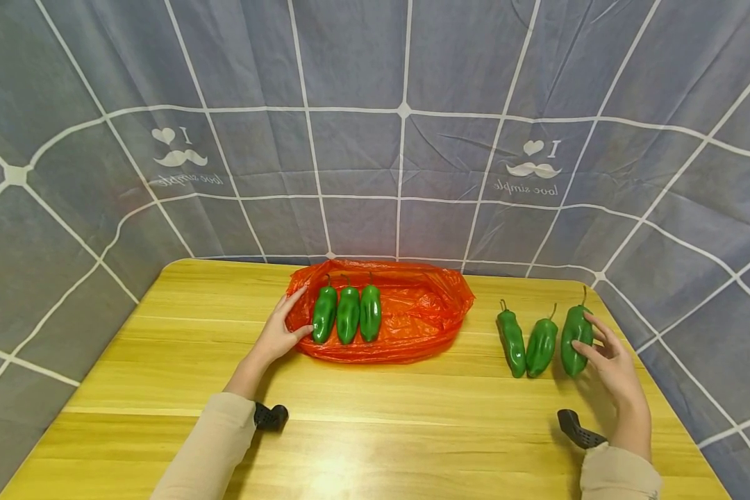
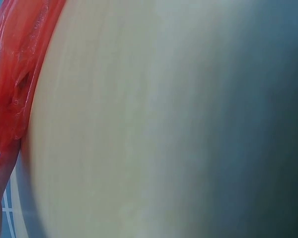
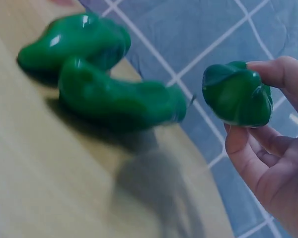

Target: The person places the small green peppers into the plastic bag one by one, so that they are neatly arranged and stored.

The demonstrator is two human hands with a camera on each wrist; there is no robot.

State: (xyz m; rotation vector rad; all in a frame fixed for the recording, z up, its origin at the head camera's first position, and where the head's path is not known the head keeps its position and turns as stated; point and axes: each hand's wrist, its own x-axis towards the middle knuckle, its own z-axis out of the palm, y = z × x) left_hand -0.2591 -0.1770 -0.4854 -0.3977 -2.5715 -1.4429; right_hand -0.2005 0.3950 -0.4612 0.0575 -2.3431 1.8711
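Note:
My right hand point(image 1: 615, 368) pinches a green pepper point(image 1: 575, 340) between thumb and fingers at the table's right side. In the right wrist view this pepper point(image 3: 236, 94) shows end-on, raised above the tabletop. Two more green peppers point(image 1: 511, 340) point(image 1: 542, 346) lie just left of it. My left hand point(image 1: 278, 333) is at the left rim of a red plastic bag point(image 1: 415, 312), thumb and fingers spread apart against the plastic. Side by side in the bag's left half lie three green peppers point(image 1: 348, 316), the leftmost close to my left thumb. In the left wrist view, red plastic covers a fingertip.
The bag lies spread on a yellow wooden table point(image 1: 412, 423), near its far edge. Behind and beside the table hangs a grey-blue cloth point(image 1: 356, 153) with white lines. A black device point(image 1: 271, 417) is worn at my left wrist, another point(image 1: 580, 430) at my right.

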